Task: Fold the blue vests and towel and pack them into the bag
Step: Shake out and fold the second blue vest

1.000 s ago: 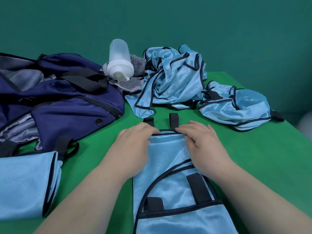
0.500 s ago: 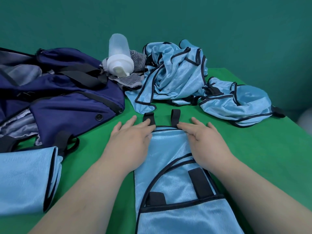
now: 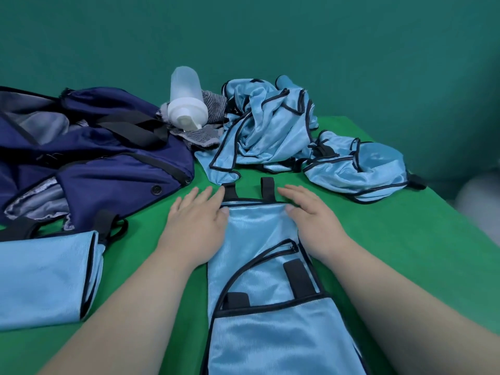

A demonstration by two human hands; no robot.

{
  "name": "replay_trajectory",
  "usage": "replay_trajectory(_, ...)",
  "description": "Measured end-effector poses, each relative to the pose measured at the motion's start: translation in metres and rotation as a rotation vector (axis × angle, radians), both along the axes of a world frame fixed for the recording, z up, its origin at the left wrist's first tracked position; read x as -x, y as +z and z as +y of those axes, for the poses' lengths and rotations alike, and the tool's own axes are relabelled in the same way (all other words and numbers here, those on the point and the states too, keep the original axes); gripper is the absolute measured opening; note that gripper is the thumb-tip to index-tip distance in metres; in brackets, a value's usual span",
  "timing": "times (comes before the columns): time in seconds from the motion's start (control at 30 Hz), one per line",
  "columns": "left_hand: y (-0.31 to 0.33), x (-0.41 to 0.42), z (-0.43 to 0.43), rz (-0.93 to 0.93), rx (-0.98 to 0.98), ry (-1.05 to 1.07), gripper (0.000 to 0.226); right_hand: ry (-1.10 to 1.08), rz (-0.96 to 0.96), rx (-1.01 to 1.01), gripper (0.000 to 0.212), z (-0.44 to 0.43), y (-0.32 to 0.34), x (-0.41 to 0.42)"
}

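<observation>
I am pressing my left hand (image 3: 196,226) and right hand (image 3: 315,223) flat, fingers spread and gripping nothing, on the far end of the shiny light-blue black-trimmed vest (image 3: 259,239) lying in front of me on the green table (image 3: 405,253), probably flattening its fold. The navy fabric bag (image 3: 108,169) is lying open at left; I cannot tell what it holds.

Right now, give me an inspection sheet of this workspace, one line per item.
Surface: green table, mostly covered.
Job's things: flattened vest under both hands; folded vest near left; two crumpled vests at back; open navy bag; grey towel.
Clutter: shaker bottle lying on the towel.
Grippers: left hand and right hand flat, holding nothing.
Cables: nothing seen.
Surroundings: teal backdrop.
</observation>
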State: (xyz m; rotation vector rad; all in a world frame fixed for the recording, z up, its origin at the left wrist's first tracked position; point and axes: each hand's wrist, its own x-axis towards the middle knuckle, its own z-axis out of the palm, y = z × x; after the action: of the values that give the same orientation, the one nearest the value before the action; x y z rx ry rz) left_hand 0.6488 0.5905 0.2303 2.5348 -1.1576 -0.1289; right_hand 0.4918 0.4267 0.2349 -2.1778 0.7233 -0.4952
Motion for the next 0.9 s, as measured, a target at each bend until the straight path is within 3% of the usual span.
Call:
replay_trajectory(0.17,0.004,0.001,0.007,0.175,0.219,0.017,0.051,-0.020,-0.076,-0.326,0.036,0.007,0.025,0.020)
replay_trajectory(0.53,0.015,0.083,0.085,0.477,0.396,0.070,0.036,-0.060,-0.028,-0.374,0.033,0.055,0.026,0.113)
replay_trajectory(0.73,0.016,0.132,0.116,0.495,0.423,0.101,0.023,-0.090,-0.091,-0.364,0.028,0.082,0.027,0.145)
replay_trajectory(0.9,0.017,0.142,0.128,0.479,0.404,0.096,0.026,-0.041,0.007,-0.201,0.020,0.089,0.018,0.146)
